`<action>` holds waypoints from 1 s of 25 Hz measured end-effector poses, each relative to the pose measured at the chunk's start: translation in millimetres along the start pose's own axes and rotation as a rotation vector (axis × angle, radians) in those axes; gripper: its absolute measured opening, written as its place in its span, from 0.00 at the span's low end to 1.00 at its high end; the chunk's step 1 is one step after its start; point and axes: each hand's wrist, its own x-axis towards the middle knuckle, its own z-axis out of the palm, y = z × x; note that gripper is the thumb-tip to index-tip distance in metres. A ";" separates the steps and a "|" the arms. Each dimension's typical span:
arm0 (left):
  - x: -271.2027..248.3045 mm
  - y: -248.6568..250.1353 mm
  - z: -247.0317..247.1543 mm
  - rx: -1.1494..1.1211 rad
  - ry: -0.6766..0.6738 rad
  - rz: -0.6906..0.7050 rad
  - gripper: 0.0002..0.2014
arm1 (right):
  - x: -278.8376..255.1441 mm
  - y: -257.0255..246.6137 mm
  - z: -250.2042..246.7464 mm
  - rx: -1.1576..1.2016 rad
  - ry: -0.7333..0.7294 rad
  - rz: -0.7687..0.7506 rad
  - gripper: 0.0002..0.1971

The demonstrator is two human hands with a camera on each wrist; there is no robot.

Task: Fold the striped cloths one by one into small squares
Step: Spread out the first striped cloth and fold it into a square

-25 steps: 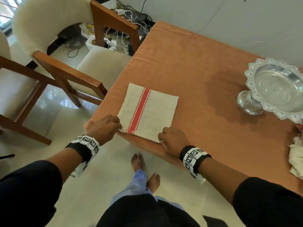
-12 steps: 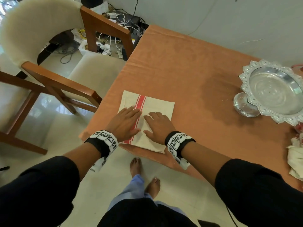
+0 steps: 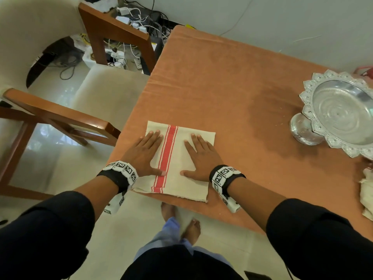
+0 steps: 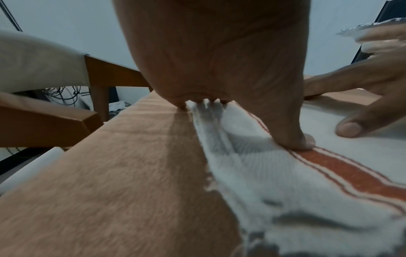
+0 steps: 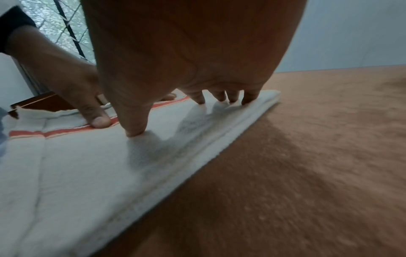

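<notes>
A cream cloth with a red stripe [image 3: 177,158] lies folded into a square near the front left corner of the orange table [image 3: 232,93]. My left hand [image 3: 144,154] presses flat on its left part, fingers straight, thumb on the stripe. My right hand [image 3: 201,156] lies flat on its right part, fingers spread. In the left wrist view the cloth [image 4: 285,182] shows stacked layers under my thumb [image 4: 301,140]. The right wrist view shows the cloth [image 5: 98,165] with my fingertips [image 5: 230,99] pressing near its far edge.
A silver pedestal bowl [image 3: 341,112] stands at the table's right edge. More cream cloth [image 3: 366,195] lies bunched at the far right. A wooden chair with a cream cushion [image 3: 105,91] sits left of the table, with cables [image 3: 129,25] on the floor behind.
My hands left the cloth's near corners, came flat onto its middle, then slid apart and forward, smoothing it. The view shifted slightly.
</notes>
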 end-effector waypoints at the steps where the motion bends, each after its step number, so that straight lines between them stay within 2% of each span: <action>1: -3.4 -6.3 2.2 -0.017 0.001 -0.001 0.69 | -3.0 6.6 0.8 0.005 -0.005 0.016 0.60; 4: -9.0 -14.8 0.3 0.010 0.005 0.021 0.71 | -11.1 20.5 0.8 -0.005 -0.029 0.030 0.62; 7: 1.0 -6.3 -17.5 0.074 0.161 0.034 0.65 | -4.8 17.3 -14.0 -0.031 0.010 0.048 0.59; 10: 32.1 13.8 -30.9 0.077 0.241 0.202 0.61 | 19.2 1.5 -31.3 -0.026 0.144 0.010 0.50; 12: 52.7 27.4 -33.6 0.099 0.213 0.266 0.61 | 37.2 -7.4 -32.5 0.021 0.129 -0.006 0.49; 14: 64.6 28.4 -32.7 0.105 0.137 0.228 0.64 | 47.1 -9.8 -25.7 0.043 0.089 0.009 0.49; 17: 61.1 4.2 -24.6 0.120 0.055 0.156 0.68 | 42.1 4.1 -9.5 0.017 0.052 0.023 0.47; 21: 43.6 -33.3 -18.4 0.141 0.065 0.084 0.66 | 19.9 37.2 3.7 0.001 0.079 0.090 0.45; 25: 39.9 -39.7 -18.2 0.133 0.034 0.052 0.64 | 8.7 54.5 5.3 -0.017 0.042 0.112 0.47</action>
